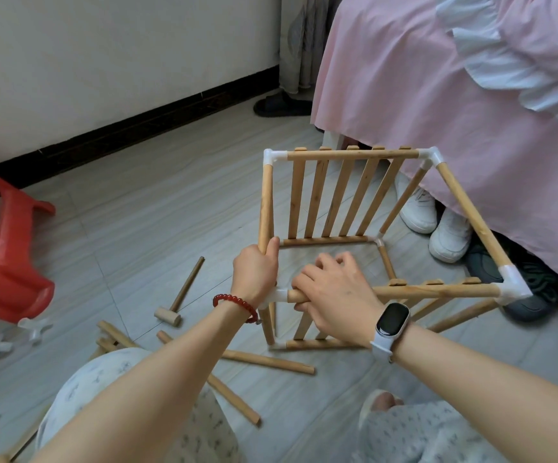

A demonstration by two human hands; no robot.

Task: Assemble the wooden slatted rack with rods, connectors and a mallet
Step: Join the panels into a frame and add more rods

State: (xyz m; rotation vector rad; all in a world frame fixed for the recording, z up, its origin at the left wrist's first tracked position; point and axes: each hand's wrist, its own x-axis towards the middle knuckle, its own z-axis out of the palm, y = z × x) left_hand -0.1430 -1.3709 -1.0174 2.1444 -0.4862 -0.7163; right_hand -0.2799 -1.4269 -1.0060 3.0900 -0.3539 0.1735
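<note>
Mallet (177,297) first, lying unused on the floor (144,208) left of the work, beside spare rods (267,361) and white connectors (34,330) near a red plastic stool (7,262). Next comes the left hand (254,272), fingers curled tight round the lower end of a rod (266,205) just above the near-left corner connector (277,295). Close beside it the right hand (334,292) wraps the end of the front top rail (437,290), right where that rail enters the same connector. The rack (347,195) stands on the floor as an open box frame, its 2 slatted panels joined by 3-way corners, close to a pink-covered bed (404,78).

Judging by the grips, both rods are being seated into this 1 joint. To do it well, push each rod straight along its own axis — no twisting — while the other hand braces the frame, then check that the ends sit fully home; a few mallet taps would likely finish it.

No brand, label or writing is readable — the smartwatch (392,320) screen is dark.
</note>
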